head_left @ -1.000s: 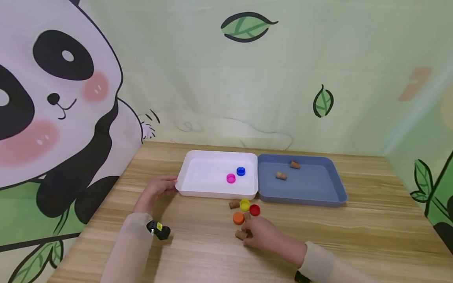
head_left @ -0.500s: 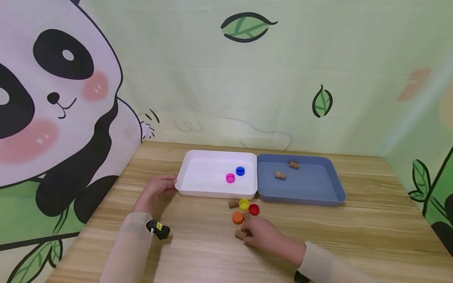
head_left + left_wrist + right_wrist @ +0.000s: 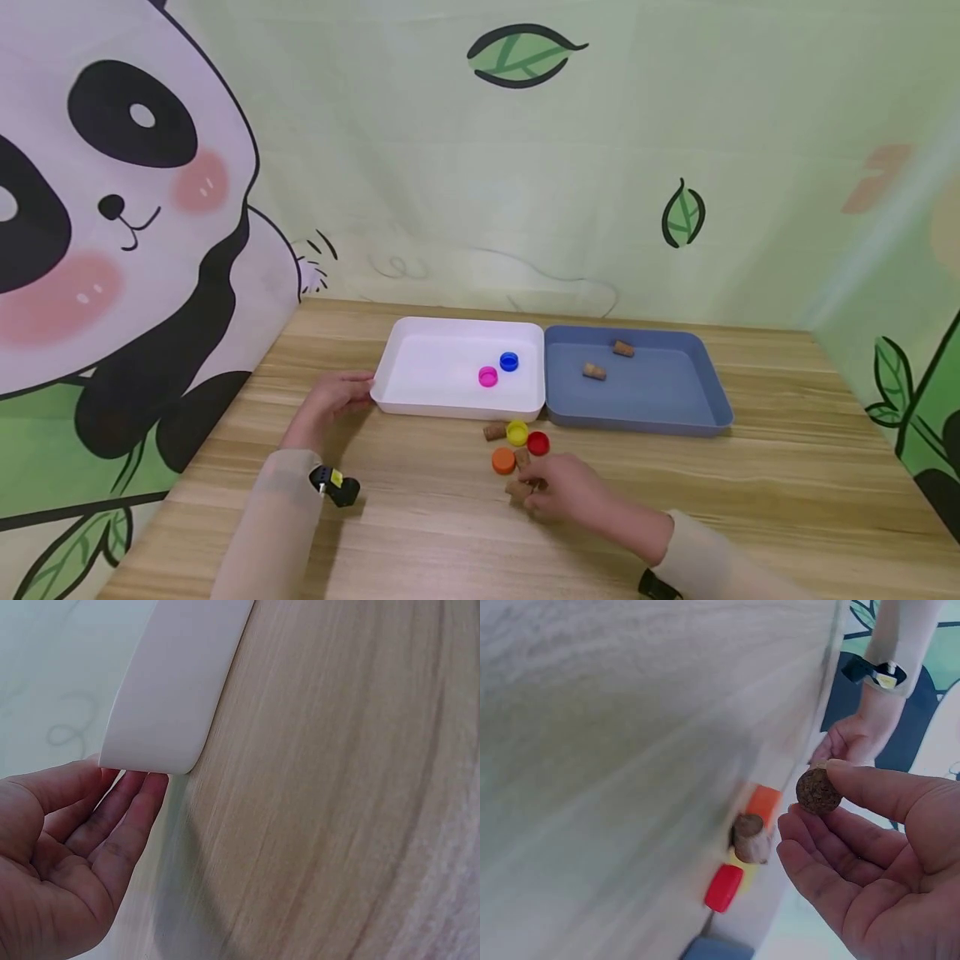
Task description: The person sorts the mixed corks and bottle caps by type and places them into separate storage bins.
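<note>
My right hand pinches a brown cork between thumb and fingers, close over the wooden table. Just beyond its fingertips lie another cork and an orange bottle cap. A yellow cap, a red cap and a third cork sit a little farther off, by the trays. My left hand touches the left end of the white tray with extended fingers. Inside that tray are a pink cap and a blue cap.
To the right of the white tray, side by side with it, stands a blue-grey tray holding two corks. Behind the wooden table hangs a pale green backdrop with a panda print.
My right hand has lifted the nearest cork slightly from its spot and drawn it a little to the right. The left hand stays at the white tray's end.
</note>
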Demonstrator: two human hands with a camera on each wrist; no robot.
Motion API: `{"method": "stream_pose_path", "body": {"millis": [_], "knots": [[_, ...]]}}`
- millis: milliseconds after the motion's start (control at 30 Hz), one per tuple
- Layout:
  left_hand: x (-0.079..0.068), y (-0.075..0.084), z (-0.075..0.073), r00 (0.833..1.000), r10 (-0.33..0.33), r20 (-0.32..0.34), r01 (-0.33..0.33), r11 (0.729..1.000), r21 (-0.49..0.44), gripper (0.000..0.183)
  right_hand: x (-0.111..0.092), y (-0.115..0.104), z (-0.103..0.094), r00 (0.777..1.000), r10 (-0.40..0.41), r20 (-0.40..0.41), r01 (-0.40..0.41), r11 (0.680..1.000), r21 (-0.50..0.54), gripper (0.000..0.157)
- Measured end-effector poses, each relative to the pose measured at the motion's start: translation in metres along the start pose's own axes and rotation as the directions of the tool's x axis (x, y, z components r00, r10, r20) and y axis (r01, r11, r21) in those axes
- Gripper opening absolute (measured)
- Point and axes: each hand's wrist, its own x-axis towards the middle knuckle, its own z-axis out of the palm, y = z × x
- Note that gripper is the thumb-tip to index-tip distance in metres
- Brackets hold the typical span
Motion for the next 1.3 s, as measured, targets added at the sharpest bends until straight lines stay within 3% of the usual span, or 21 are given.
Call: {"method": "stream_pose_path", "body": {"millis": [233,667,967,1300], "knots": [[-0.002,0.0,0.0,1.0,-0.009,-0.009,0.009,1.0,-0.025,0.046,-0.008,-0.006,-0.018,0.998,0.063,-0.008,-0.063,0.998,0.008,0.029],[-0.002,0.0,0.001,1.0,0.02,-0.003,-0.02,0.999,-0.046,0.046,-0.019,0.001,-0.046,0.998,0.043,-0.049,-0.043,0.999,0.004,0.024],[0.001,-0.001,0.003,1.0,0.016,-0.025,-0.017,0.998,-0.058,0.045,-0.023,0.008,-0.085,0.995,0.089,-0.05,-0.088,0.995,0.037,0.031],[0.0,0.0,0.003,0.999,-0.006,-0.033,0.003,0.996,-0.094,0.047,-0.023,0.017,-0.126,0.993,0.06,-0.101,-0.056,0.998,0.042,0.035]]}}
